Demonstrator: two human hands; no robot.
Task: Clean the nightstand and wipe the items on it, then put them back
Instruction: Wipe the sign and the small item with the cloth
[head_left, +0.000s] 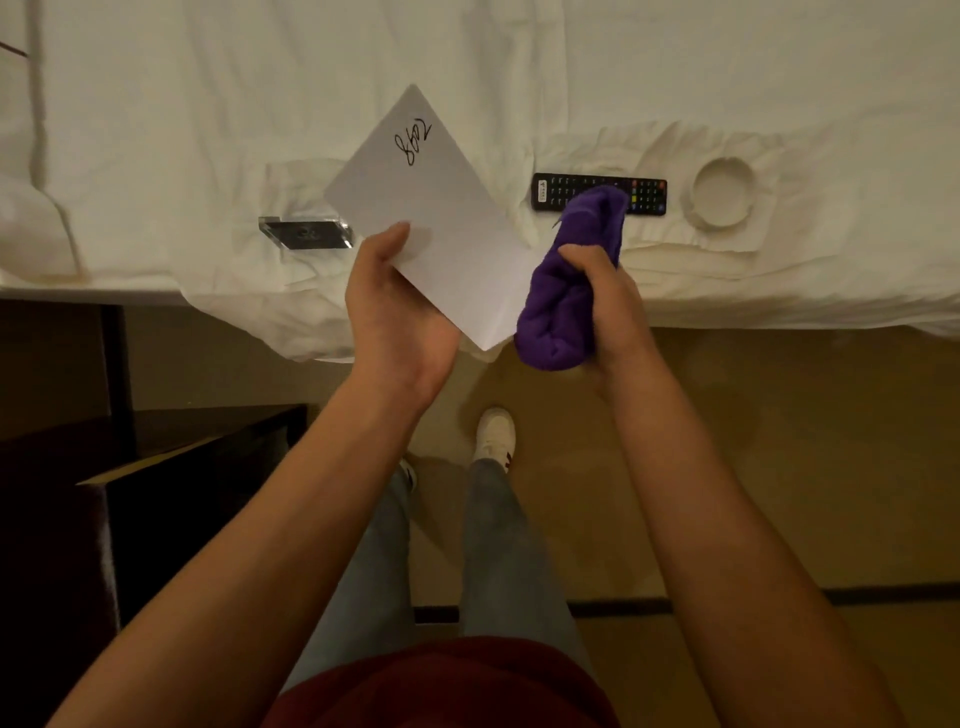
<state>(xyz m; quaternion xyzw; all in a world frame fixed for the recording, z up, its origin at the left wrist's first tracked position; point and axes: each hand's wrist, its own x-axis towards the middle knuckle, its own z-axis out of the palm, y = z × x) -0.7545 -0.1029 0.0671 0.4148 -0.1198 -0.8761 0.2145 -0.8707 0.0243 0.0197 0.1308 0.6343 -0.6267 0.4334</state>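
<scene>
Pinching white card in left hand grip; right hand fist clenching purple cloth.

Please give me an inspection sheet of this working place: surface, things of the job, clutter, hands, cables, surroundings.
Surface: white bed sheet, wrinkled, serving as laying place.
Job's things: white card with handwritten digits, held up tilted; purple cloth, bunched; black remote control, partly hidden by the cloth; white round ashtray; clear acrylic block; the last three lie on the sheet.
Clutter: nothing seen.
Hands: left hand holds the card's lower edge; right hand grips the cloth.
Cables: nothing seen.
Surroundings: dark nightstand at left; beige floor.
</scene>
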